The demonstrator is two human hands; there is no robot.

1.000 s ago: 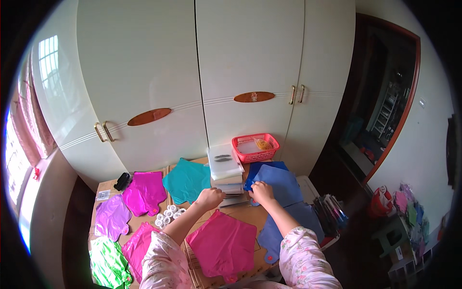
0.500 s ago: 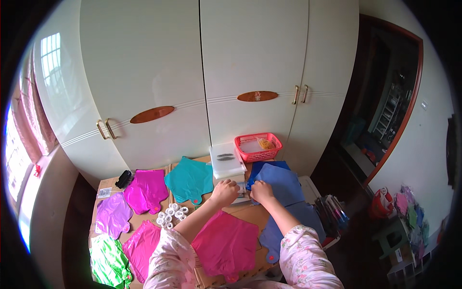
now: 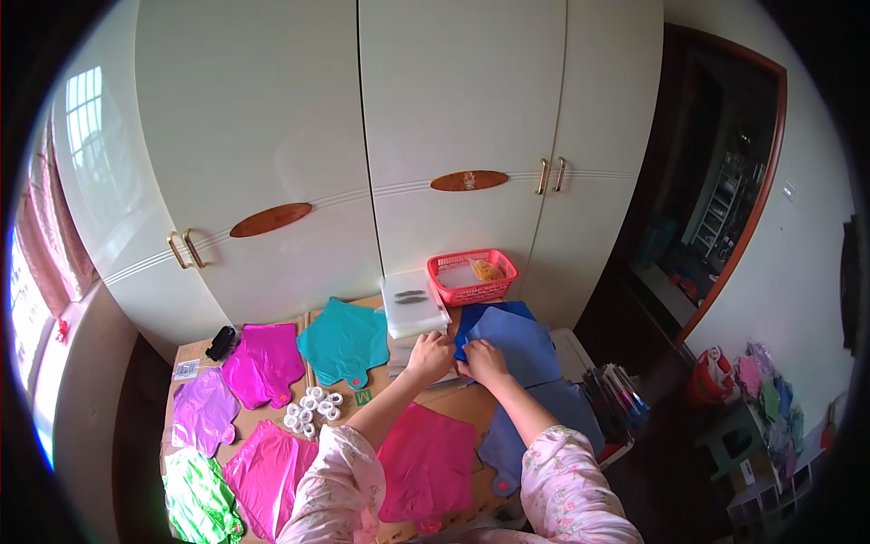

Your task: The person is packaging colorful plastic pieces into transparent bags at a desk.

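My left hand (image 3: 432,355) is closed, with its fingers curled down in front of the stack of clear plastic bags (image 3: 417,315). Close to its right, my right hand (image 3: 483,360) is also closed, at the edge of the flat blue foil pieces (image 3: 517,340). What the fingers pinch is hidden by the hands. A darker blue piece (image 3: 470,319) shows just beyond my right hand. Left of the stack lies a flat teal foil piece (image 3: 344,340) with a small round tab. A pink foil piece (image 3: 426,462) lies between my forearms.
A red basket (image 3: 471,292) holding a small yellow packet stands behind the bags. Several white tape-like rings (image 3: 313,411) sit on the cardboard. Purple (image 3: 204,412), magenta (image 3: 263,363) and green (image 3: 201,499) pieces spread left. A box of packets (image 3: 616,399) stands at right.
The whole view has shifted slightly, so the scene sits a little further left. My hands have drawn closer together, and the right fingers have turned more downward.
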